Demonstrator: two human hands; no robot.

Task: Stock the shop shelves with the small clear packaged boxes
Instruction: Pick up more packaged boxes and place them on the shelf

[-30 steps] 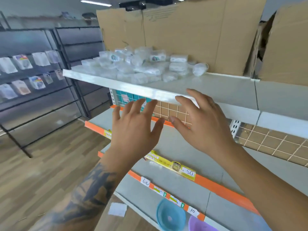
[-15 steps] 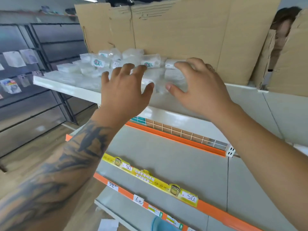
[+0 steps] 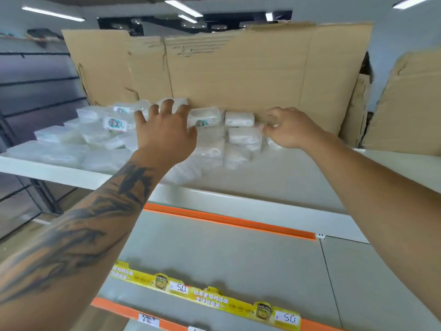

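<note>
Top shelf (image 3: 298,177): white, and every place below is given relative to it.
Boxes (image 3: 239,118): small clear packets, heaped and stacked on the top shelf from its left end to about its middle; some carry a small green-and-pink sticker.
Left hand (image 3: 164,131): above the middle of the pile on the top shelf, fingers spread and straight, holding nothing — whether the fingertips touch the packets I cannot tell.
Right hand (image 3: 290,130): at the right edge of the pile, fingers loosely curled; thumb and forefinger sit close against a clear packet at the foot of the stack, but the blur hides whether they pinch it.
Cardboard sheet (image 3: 226,68): stands upright along the back of the top shelf, right behind the pile — it walls off the rear, and the back boxes lie against it.
Second cardboard piece (image 3: 405,103): leans at the right end of the top shelf, apart from the pile.
Lower shelves (image 3: 226,254): grey, below the top shelf, with orange front edges.
Yellow price strip (image 3: 210,297): on the front edge of a shelf below the top shelf, with tags reading 5.0.
Wire racks (image 3: 35,103): dark, to the left of the top shelf.
</note>
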